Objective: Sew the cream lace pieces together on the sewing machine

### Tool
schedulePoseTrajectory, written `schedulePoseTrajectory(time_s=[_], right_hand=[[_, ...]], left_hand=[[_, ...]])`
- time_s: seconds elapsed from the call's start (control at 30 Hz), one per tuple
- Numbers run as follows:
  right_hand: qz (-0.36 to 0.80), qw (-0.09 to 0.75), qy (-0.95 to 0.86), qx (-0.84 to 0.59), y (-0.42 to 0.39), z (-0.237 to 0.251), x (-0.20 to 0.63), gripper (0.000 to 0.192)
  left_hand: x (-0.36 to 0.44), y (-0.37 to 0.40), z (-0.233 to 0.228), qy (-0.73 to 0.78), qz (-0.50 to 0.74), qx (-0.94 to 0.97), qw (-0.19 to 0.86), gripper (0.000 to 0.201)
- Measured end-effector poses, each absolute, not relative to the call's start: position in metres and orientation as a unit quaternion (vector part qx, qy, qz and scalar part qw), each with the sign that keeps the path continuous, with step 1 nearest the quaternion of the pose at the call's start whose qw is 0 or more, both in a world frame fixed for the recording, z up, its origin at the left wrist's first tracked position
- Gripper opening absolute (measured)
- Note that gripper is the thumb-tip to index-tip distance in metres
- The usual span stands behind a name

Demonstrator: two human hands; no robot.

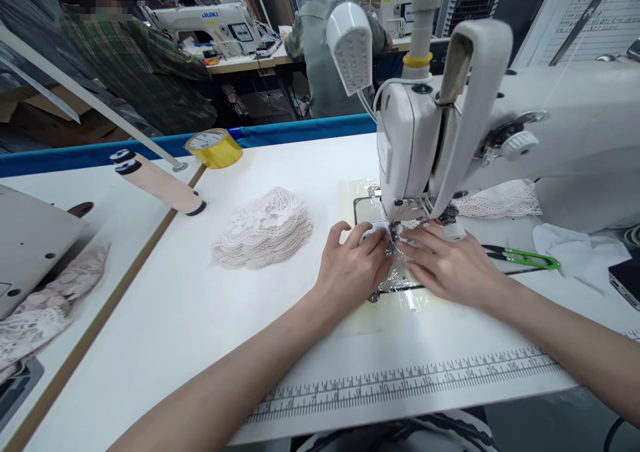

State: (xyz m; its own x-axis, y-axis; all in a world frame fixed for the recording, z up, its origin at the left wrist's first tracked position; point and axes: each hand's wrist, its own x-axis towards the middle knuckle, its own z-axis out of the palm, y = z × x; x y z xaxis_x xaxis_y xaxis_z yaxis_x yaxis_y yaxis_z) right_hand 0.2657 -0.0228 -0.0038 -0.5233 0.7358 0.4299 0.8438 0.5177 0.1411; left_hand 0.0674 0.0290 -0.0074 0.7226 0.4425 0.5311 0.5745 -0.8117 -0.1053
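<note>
Both hands are at the needle area of a white sewing machine (407,145). My left hand (353,259) is just left of the presser foot, its fingers bent and pinched together on the edge of a small white lace piece (411,225). From the other side, my right hand (447,262) presses its fingertips onto the same lace, close beside the foot. Most of that lace is hidden by my fingers and the machine head. A pile of white lace pieces (265,229) lies on the table to the left of my hands.
Green thread snips (525,257) and white cloth (565,245) lie to the right. More lace (500,200) sits behind the needle. Yellow tape (214,148) and a pale thread cone (163,184) are at the back left. A ruler strip (400,389) runs along the front edge. Two people sit beyond.
</note>
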Motion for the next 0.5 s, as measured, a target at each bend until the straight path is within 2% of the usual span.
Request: schedulePoseTrajectory(time_s=[0.37,0.5], right_hand=[[-0.145,0.153,-0.856,-0.471,-0.0223,-0.0062,0.2666,0.030],[-0.141,0.184,-0.854,-0.466,-0.0189,-0.0071,0.2707,0.030]], left_hand=[[0.0667,0.0284,-0.0053,-0.279,-0.246,-0.916,0.147,0.020],[0.0672,0.0228,-0.0024,-0.266,-0.262,-0.916,0.145,0.018]])
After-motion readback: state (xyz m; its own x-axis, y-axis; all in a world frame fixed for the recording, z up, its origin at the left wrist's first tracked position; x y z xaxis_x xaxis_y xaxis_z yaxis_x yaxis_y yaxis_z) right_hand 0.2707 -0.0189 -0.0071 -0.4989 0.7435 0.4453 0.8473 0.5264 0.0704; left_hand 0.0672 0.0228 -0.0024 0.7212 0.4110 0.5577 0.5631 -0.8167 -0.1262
